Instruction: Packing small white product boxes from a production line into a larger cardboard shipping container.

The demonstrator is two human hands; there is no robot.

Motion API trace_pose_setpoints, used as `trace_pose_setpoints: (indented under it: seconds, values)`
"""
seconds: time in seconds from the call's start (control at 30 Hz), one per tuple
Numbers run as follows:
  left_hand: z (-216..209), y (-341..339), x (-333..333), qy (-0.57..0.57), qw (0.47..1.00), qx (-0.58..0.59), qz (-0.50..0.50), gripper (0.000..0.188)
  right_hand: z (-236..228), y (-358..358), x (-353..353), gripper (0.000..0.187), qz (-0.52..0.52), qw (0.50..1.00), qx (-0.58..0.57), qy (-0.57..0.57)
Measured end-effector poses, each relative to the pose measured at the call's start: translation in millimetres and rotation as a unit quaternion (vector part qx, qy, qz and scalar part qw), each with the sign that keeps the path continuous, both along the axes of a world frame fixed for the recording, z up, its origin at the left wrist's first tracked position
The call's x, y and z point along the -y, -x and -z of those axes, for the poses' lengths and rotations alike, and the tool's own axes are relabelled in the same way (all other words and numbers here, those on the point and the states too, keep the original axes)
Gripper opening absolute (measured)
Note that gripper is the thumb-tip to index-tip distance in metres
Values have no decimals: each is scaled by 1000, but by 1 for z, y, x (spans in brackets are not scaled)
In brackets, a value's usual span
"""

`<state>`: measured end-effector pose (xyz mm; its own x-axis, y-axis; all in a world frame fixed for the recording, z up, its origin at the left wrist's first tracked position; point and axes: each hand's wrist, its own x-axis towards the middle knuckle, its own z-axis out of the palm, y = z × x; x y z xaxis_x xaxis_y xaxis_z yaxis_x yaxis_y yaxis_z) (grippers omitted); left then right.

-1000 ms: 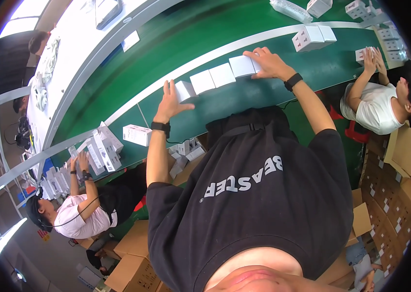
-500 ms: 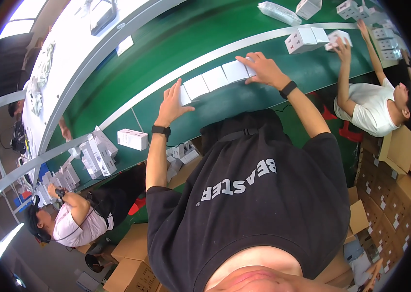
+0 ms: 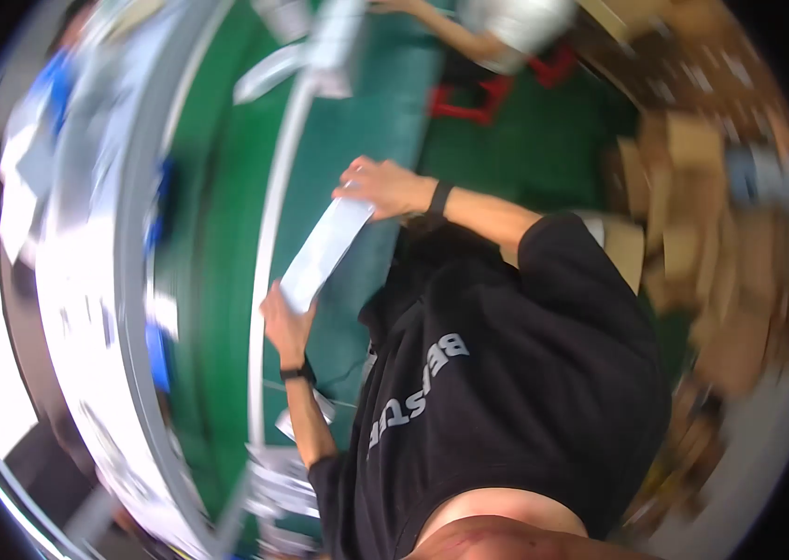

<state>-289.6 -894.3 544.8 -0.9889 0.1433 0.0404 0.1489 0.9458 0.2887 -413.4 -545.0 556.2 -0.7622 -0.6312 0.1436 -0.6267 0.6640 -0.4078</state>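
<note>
A row of small white boxes (image 3: 327,250) spans the gap between my two hands, over the green work surface (image 3: 357,121). My left hand (image 3: 288,325) presses against the near-left end of the row. At the opposite end, my right hand (image 3: 383,189) has its fingers wrapped round the last box. Motion blur hides the seams between the boxes, and I cannot tell whether the row touches the surface. Beside my left forearm lies a white box (image 3: 324,411), partly hidden by the arm.
A pale strip (image 3: 273,205) divides the green surface lengthwise. More white boxes (image 3: 334,42) stand at the far end, near a co-worker in a white shirt (image 3: 518,28). Blurred white boxes (image 3: 284,481) are stacked at lower left. Cardboard boxes (image 3: 693,140) lie to the right, past red stools (image 3: 471,101).
The view has swung round, so the worktop now runs up the picture. My hands still hold the row of boxes at both ends, now slanted steeply and closer to my body.
</note>
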Motion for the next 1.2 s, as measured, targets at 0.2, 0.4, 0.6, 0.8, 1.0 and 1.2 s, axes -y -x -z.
trace_pose_setpoints:
  seconds: [0.2, 0.4, 0.6, 0.8, 1.0, 1.2]
  values:
    - [-63, 46, -116, 43, 946, 30, 319, 87, 2, -211, -90, 62, 365, 929, -21, 61]
    - [-74, 6, -337, 31, 747, 48, 663, 83, -11, -433, -123, 67, 689, 719, 38, 90]
    - [43, -115, -560, 25, 546, 64, 835, 75, 68, -593, -169, 75, 829, 548, 95, 56]
    - [186, -196, -752, 149, 437, 169, 871, 84, 185, -668, -290, 77, 862, 441, 201, 147]
    - [346, -221, -882, 174, 391, 212, 878, 86, 354, -693, -381, 81, 868, 416, 191, 191]
    - [461, -267, -932, 189, 424, 229, 856, 87, 494, -713, -419, 85, 887, 404, 165, 151]
